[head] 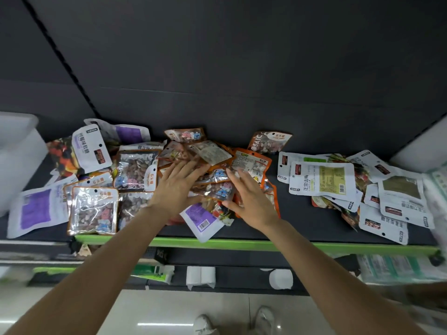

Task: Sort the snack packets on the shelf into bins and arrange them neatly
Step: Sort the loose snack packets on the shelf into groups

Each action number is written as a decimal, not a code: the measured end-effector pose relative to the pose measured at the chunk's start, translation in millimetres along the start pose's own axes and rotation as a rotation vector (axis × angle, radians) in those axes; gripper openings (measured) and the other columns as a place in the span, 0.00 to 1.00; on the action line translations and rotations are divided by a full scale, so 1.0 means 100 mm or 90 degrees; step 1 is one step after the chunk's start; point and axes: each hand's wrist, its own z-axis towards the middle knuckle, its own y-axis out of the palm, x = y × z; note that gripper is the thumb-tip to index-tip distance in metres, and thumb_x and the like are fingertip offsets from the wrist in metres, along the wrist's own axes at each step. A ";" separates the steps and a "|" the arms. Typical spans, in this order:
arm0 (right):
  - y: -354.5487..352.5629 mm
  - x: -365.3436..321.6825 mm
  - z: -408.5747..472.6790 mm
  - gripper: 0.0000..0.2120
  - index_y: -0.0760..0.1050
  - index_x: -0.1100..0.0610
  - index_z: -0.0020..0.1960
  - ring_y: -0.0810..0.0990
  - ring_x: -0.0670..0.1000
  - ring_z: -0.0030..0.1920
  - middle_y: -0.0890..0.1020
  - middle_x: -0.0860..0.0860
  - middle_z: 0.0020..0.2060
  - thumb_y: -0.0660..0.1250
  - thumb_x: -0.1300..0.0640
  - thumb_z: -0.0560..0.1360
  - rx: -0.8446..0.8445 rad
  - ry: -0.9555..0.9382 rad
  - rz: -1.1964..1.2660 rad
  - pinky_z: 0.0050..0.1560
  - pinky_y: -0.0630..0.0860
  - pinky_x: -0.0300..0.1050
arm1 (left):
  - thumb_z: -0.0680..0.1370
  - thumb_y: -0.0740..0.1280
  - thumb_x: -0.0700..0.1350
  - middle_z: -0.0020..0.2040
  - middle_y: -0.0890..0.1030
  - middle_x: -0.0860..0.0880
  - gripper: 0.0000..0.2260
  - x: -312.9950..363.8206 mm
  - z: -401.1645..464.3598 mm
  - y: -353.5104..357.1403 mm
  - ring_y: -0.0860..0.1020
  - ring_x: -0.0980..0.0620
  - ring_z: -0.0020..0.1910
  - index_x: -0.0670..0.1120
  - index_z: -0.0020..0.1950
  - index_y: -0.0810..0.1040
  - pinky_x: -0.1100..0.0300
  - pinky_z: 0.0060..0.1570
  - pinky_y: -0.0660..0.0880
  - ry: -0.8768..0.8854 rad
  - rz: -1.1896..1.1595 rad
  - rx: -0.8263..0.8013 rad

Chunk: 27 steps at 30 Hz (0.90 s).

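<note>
Snack packets lie scattered along the dark shelf (242, 228) with its green front edge, in three loose groups. Both hands reach into the middle heap of orange-edged candy packets (212, 170). The left hand (177, 183) lies flat on the heap, its fingers straight and spread, gripping nothing. The right hand (249, 199) rests beside it with fingers straight, touching one clear packet (219, 189) that shows a small pink and blue figure; its grip is likewise open, with nothing clasped. A purple-and-white packet (202, 220) pokes out under both wrists toward the shelf edge. To the left sit more candy packets (93, 210) and purple-labelled white ones (36, 210), next to a white bin (17, 151). To the right, well apart from the hands, white packets (323, 180) overlap in a pile, near another white bin (425, 146).
</note>
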 end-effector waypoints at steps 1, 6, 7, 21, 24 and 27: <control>0.06 -0.04 0.04 0.36 0.39 0.42 0.76 0.42 0.51 0.77 0.44 0.48 0.77 0.58 0.40 0.77 -0.030 0.003 -0.023 0.75 0.52 0.54 | 0.70 0.74 0.53 0.74 0.65 0.45 0.35 -0.01 -0.07 0.02 0.61 0.43 0.73 0.52 0.74 0.63 0.48 0.71 0.55 0.006 -0.002 0.020; 0.23 -0.10 0.20 0.31 0.34 0.38 0.74 0.42 0.53 0.77 0.42 0.49 0.77 0.51 0.42 0.81 -0.065 0.104 -0.126 0.75 0.48 0.56 | 0.71 0.72 0.56 0.78 0.53 0.51 0.41 -0.16 -0.34 0.05 0.52 0.48 0.76 0.53 0.77 0.53 0.49 0.73 0.53 -0.106 -0.066 -0.007; 0.23 -0.11 0.21 0.30 0.34 0.38 0.74 0.43 0.53 0.77 0.42 0.50 0.77 0.51 0.44 0.81 -0.050 0.117 -0.137 0.74 0.48 0.57 | 0.70 0.72 0.57 0.78 0.52 0.52 0.43 -0.19 -0.41 0.06 0.51 0.49 0.77 0.53 0.77 0.50 0.50 0.73 0.52 -0.113 -0.079 -0.024; 0.23 -0.28 -0.11 0.25 0.65 0.57 0.65 0.65 0.52 0.70 0.58 0.52 0.72 0.69 0.48 0.73 0.014 0.022 -0.167 0.58 0.75 0.46 | 0.82 0.51 0.54 0.76 0.59 0.47 0.23 -0.09 -0.36 0.07 0.56 0.47 0.75 0.52 0.77 0.54 0.52 0.73 0.52 -0.153 -0.060 -0.009; 0.18 -0.30 -0.12 0.13 0.74 0.60 0.59 0.66 0.52 0.70 0.61 0.53 0.72 0.64 0.55 0.77 0.042 -0.003 -0.181 0.59 0.76 0.49 | 0.81 0.53 0.56 0.77 0.57 0.46 0.26 -0.03 -0.37 0.08 0.54 0.46 0.76 0.52 0.78 0.51 0.51 0.73 0.52 -0.161 -0.040 -0.014; 0.14 -0.31 -0.14 0.06 0.77 0.61 0.47 0.73 0.53 0.65 0.72 0.53 0.67 0.63 0.61 0.78 0.116 -0.021 -0.126 0.57 0.77 0.48 | 0.81 0.55 0.58 0.77 0.57 0.46 0.28 0.03 -0.36 0.07 0.55 0.46 0.76 0.52 0.78 0.50 0.49 0.73 0.53 -0.173 -0.020 -0.008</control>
